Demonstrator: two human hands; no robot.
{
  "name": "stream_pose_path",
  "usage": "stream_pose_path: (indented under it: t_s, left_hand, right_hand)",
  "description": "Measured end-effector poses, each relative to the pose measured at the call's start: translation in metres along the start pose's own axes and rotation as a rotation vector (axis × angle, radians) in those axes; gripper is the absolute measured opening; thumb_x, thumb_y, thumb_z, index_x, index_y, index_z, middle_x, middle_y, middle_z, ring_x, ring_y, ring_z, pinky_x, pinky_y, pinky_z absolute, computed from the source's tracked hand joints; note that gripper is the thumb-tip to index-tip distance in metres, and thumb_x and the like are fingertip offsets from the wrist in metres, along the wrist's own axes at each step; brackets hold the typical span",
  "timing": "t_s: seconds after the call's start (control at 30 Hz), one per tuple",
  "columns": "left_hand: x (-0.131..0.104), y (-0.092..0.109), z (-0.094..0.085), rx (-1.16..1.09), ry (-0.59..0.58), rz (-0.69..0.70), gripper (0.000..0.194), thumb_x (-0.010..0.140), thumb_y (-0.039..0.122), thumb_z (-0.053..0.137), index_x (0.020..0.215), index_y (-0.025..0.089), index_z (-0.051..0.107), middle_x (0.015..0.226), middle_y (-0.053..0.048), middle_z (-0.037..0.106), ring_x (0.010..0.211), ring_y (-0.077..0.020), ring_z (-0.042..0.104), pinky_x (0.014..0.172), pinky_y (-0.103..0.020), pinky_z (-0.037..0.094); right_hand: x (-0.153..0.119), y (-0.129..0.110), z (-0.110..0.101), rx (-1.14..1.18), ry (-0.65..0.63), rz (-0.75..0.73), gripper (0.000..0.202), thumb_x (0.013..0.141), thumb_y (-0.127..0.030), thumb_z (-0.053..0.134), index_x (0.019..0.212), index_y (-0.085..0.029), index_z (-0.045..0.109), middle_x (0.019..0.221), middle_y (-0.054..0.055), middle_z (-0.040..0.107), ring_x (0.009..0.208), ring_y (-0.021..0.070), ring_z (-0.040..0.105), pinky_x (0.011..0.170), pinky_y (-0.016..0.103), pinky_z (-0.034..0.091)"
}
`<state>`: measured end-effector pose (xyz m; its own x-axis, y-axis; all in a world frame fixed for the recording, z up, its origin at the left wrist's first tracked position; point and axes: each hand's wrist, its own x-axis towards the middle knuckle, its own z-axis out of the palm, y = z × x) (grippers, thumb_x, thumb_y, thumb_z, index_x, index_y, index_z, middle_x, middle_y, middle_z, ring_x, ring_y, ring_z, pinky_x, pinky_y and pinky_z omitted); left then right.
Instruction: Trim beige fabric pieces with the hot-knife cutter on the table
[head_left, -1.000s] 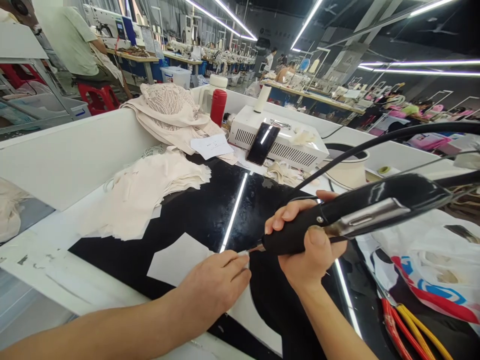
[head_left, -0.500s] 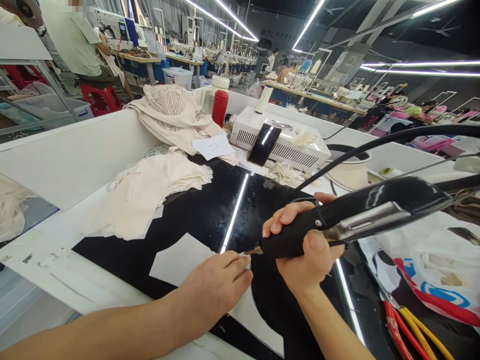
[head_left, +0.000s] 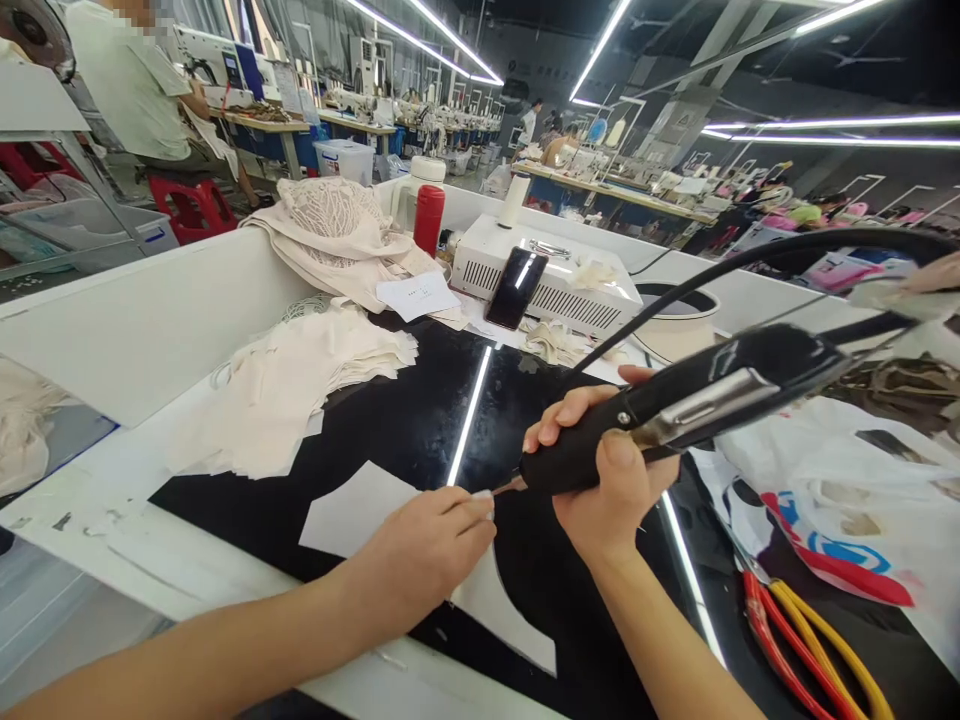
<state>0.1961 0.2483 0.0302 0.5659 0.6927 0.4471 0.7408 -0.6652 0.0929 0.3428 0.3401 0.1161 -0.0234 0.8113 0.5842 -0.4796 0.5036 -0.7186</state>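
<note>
My left hand point(head_left: 431, 548), over the white sheet point(head_left: 356, 510), pinches what seems a small pale piece point(head_left: 484, 495) at nine o'clock from the tip point(head_left: 511, 486), while my right hand point(head_left: 611, 490) wraps the black tool point(head_left: 574, 455), which I should hold steady, minding fabric pieces point(head_left: 285, 390) at ten, cable point(head_left: 795, 242) at two, scissors point(head_left: 801, 646) at four.

The left forearm point(head_left: 240, 645) across the lower left is bare as far as I can see, and so is the right forearm point(head_left: 660, 630), right of bottom centre. The left hand point(head_left: 435, 545) and right hand point(head_left: 604, 512) are bare too, the right thumb point(head_left: 621, 460) blunt and rounded
</note>
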Motion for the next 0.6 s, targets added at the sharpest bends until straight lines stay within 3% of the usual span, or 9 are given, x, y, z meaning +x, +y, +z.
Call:
stream_pose_path:
  t_s: [0.23,0.37,0.6]
  left_hand:
    - [0.005,-0.022,-0.024,0.119,0.059,0.014,0.025,0.108,0.013,0.045,0.122,0.007,0.064,0.128,-0.016,0.070,0.122,-0.0248,0.066,0.108,-0.042,0.055]
    - [0.003,-0.007,-0.036,0.035,0.105,0.040,0.024,0.107,0.011,0.048,0.124,0.008,0.064,0.129,-0.013,0.069,0.124,-0.0241,0.063,0.110,-0.041,0.054]
    - [0.004,0.021,-0.031,-0.120,0.058,0.178,0.016,0.105,0.014,0.056,0.117,0.011,0.067,0.110,-0.007,0.072,0.101,-0.0212,0.067,0.094,-0.036,0.060]
  right_hand:
    - [-0.014,-0.037,-0.018,-0.064,0.054,0.022,0.038,0.084,-0.036,0.081,0.114,-0.027,0.060,0.079,-0.004,0.063,0.055,0.0143,0.060,0.049,0.028,0.055]
    - [-0.034,-0.053,-0.026,-0.049,0.075,0.010,0.038,0.083,-0.033,0.082,0.115,-0.027,0.063,0.078,-0.004,0.065,0.055,0.0143,0.061,0.050,0.027,0.057]
    - [-0.050,-0.054,-0.030,-0.034,0.083,0.001,0.040,0.086,-0.037,0.083,0.119,-0.029,0.063,0.081,-0.004,0.066,0.056,0.0146,0.061,0.049,0.029,0.056]
